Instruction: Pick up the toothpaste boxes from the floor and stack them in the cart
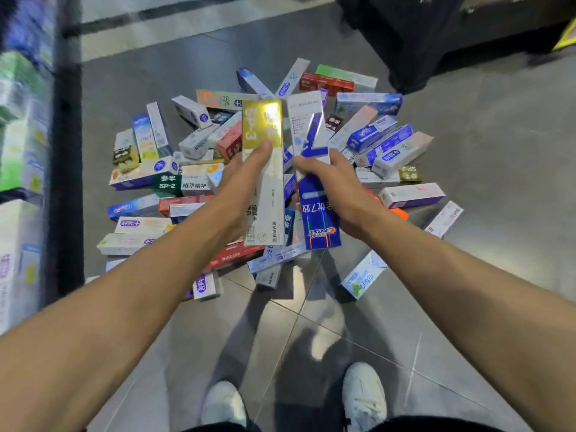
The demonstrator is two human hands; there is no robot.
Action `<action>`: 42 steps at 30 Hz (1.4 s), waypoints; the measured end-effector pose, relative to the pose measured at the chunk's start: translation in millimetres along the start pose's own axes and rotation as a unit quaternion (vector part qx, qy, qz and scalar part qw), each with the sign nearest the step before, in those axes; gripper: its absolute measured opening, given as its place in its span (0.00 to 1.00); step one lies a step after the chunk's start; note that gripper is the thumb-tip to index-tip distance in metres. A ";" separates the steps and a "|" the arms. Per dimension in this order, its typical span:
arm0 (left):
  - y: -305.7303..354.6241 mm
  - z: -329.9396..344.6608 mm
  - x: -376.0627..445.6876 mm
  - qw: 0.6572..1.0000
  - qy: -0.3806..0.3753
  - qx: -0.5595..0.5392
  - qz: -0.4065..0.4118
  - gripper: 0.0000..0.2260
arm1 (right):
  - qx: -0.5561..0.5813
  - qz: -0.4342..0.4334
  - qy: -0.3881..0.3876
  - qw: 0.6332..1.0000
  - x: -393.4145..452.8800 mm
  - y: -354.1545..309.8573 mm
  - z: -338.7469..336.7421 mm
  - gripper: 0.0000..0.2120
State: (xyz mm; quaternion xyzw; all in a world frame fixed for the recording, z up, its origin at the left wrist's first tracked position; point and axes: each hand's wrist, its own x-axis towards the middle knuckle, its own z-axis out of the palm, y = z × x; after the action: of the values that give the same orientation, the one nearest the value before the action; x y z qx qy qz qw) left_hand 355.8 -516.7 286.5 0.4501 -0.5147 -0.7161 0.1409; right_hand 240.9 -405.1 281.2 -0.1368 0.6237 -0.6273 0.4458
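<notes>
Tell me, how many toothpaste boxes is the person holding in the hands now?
2. The left hand grips a gold and white box; the right hand grips a blue and white box. Another box behind these could be hidden.

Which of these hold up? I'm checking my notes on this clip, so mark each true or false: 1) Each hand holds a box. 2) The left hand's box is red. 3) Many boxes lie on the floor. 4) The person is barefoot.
1) True: the left hand grips the gold and white SP-3 box, and the right hand grips the blue and white box.
2) False: it is gold at the far end and white nearer the person.
3) True: a pile of toothpaste boxes lies on the grey tiled floor.
4) False: white shoes are on the feet.
</notes>
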 end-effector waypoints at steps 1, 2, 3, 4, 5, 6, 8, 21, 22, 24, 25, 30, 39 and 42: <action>22.8 5.0 -14.0 1.000 -0.006 -0.002 0.006 0.24 | 0.010 0.001 0.003 1.000 -11.8 -23.4 2.4 0.11; 45.1 11.1 -27.9 1.000 -0.015 0.000 0.010 0.23 | 0.020 0.000 0.007 1.000 -23.5 -46.7 4.1 0.11; 67.3 17.8 -42.6 1.000 -0.024 0.003 0.010 0.23 | 0.029 -0.002 0.011 1.000 -35.6 -69.8 4.5 0.10; 89.0 25.0 -56.5 0.999 -0.032 0.007 0.007 0.22 | 0.036 -0.005 0.017 0.999 -48.2 -93.1 4.7 0.09; 110.3 32.5 -70.2 0.999 -0.037 0.014 0.004 0.23 | 0.040 -0.009 0.028 0.999 -61.5 -116.4 4.0 0.09; 129.8 40.2 -83.7 0.999 -0.041 0.023 0.004 0.23 | 0.041 -0.013 0.037 0.998 -75.3 -138.2 3.4 0.09; 168.2 56.7 -110.9 0.998 -0.048 0.037 0.007 0.23 | 0.036 -0.021 0.049 0.998 -104.3 -179.2 -1.2 0.10; 277.7 237.2 -275.0 0.954 -0.262 0.145 0.025 0.25 | 0.038 -0.057 0.284 0.956 -342.3 -331.8 -112.2 0.11; 272.3 256.7 -289.8 0.948 -0.281 0.149 0.024 0.21 | 0.037 -0.050 0.315 0.947 -368.1 -334.3 -124.8 0.12; 258.4 294.9 -327.1 0.927 -0.328 0.180 0.019 0.21 | 0.023 -0.040 0.386 0.921 -425.4 -334.8 -152.6 0.16; 252.9 313.3 -347.5 0.914 -0.359 0.190 0.007 0.25 | 0.022 -0.039 0.415 0.909 -454.5 -333.2 -166.3 0.18; 204.9 404.1 -451.7 0.853 -0.471 0.222 -0.031 0.19 | 0.044 -0.040 0.549 0.833 -607.9 -293.6 -223.9 0.22; 65.7 509.0 -623.2 0.710 -0.641 0.282 -0.070 0.19 | 0.085 0.016 0.647 0.757 -822.5 -155.9 -292.2 0.23; 12.3 529.5 -652.3 0.689 -0.645 0.329 -0.020 0.25 | 0.110 0.025 0.646 0.755 -862.2 -107.5 -312.3 0.24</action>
State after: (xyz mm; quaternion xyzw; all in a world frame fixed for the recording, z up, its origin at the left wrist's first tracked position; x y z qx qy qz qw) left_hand 296.7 234.9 657.4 -0.0950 -0.6719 -0.6177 -0.3974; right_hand 459.1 411.7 652.3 0.3666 0.6934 -0.6193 -0.0358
